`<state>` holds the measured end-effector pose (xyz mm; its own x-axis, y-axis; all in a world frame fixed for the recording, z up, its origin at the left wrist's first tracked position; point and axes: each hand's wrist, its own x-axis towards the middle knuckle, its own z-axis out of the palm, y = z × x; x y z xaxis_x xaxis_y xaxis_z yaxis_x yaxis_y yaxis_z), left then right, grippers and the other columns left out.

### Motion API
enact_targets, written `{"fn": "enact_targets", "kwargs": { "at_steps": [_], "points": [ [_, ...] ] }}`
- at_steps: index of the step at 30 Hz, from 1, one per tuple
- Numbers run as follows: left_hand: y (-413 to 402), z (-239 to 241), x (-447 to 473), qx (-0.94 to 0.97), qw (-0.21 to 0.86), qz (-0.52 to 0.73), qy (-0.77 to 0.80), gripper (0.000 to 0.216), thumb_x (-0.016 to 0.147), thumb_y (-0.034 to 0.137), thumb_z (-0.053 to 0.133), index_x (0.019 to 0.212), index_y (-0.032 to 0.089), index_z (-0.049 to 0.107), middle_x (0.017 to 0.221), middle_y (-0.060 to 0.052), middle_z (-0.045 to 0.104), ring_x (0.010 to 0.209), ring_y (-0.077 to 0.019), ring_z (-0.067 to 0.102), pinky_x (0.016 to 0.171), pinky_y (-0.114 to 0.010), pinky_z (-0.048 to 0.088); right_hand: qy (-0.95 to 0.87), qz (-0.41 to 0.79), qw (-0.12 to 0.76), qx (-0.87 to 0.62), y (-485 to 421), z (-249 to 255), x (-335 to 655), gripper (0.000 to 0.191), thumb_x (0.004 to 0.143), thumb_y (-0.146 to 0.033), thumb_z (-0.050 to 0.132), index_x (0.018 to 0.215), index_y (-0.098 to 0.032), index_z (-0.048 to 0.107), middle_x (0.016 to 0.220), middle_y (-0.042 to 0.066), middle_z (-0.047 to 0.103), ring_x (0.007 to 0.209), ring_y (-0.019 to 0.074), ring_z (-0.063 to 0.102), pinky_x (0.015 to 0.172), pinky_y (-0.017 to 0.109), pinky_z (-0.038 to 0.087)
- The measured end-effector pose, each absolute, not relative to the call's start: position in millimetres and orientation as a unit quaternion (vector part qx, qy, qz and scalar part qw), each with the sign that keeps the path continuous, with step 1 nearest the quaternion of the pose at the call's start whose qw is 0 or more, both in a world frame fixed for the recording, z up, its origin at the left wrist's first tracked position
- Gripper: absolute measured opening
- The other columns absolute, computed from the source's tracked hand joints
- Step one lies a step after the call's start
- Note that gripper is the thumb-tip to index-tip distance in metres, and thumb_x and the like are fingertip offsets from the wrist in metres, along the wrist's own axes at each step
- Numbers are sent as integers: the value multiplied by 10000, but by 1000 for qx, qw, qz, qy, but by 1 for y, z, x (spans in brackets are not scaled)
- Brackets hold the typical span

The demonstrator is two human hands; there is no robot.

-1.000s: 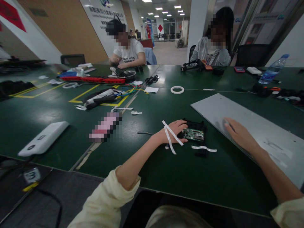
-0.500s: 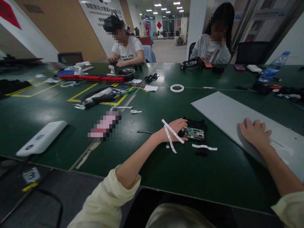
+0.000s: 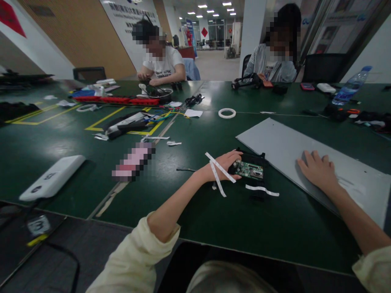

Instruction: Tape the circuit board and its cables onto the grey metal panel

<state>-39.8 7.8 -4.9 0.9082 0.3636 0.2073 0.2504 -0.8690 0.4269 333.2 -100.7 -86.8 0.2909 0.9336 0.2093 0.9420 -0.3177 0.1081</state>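
My left hand (image 3: 226,163) grips the left side of a green circuit board (image 3: 251,170) set in a black frame, thumb below and fingers above. Strips of white tape (image 3: 220,167) cross the back of that hand and wrist. Another tape strip (image 3: 262,190) hangs at the near side of the board, over a dark part that is hard to make out. My right hand (image 3: 317,169) lies flat with fingers spread on a grey-white panel (image 3: 284,142), whose left edge comes up close to the black frame.
A roll of white tape (image 3: 227,113) lies beyond the board. To the left are a blurred pink phone (image 3: 134,161) and a white power bank (image 3: 52,178) with a cable. Farther back are a red strip (image 3: 116,100), wires and a water bottle (image 3: 351,86). Two people sit across the table.
The panel has slid left toward the circuit board, with my right hand moving left on it. My left hand stays on the board almost in place.
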Motion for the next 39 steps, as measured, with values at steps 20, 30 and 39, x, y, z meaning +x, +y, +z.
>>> {"fn": "enact_targets", "kwargs": {
  "at_steps": [20, 30, 39],
  "points": [
    [16, -4, -41, 940, 244, 180, 155, 504, 795, 378, 617, 1204, 175, 406, 1413, -159, 389, 1318, -267, 380, 1081, -474, 349, -620, -81, 19, -780, -94, -80, 305, 684, 927, -580, 142, 1430, -168, 357, 1445, 161, 314, 1257, 408, 325, 985, 579, 321],
    [17, -8, -40, 934, 255, 220, 116, 529, 772, 355, 656, 1207, 163, 424, 1383, -173, 426, 1357, -291, 332, 1105, -498, 321, -648, -88, 36, -755, -95, -78, 295, 662, 943, -542, 188, 1425, -124, 367, 1444, 182, 326, 1270, 416, 318, 998, 572, 319],
    [15, -7, -39, 939, 229, 227, 121, 549, 788, 381, 640, 1232, 166, 399, 1395, -166, 415, 1389, -289, 275, 1114, -520, 308, -718, -72, 67, -689, -97, -74, 266, 627, 945, -525, 240, 1444, -161, 350, 1496, 122, 270, 1317, 435, 250, 1024, 573, 308]
  ]
}}
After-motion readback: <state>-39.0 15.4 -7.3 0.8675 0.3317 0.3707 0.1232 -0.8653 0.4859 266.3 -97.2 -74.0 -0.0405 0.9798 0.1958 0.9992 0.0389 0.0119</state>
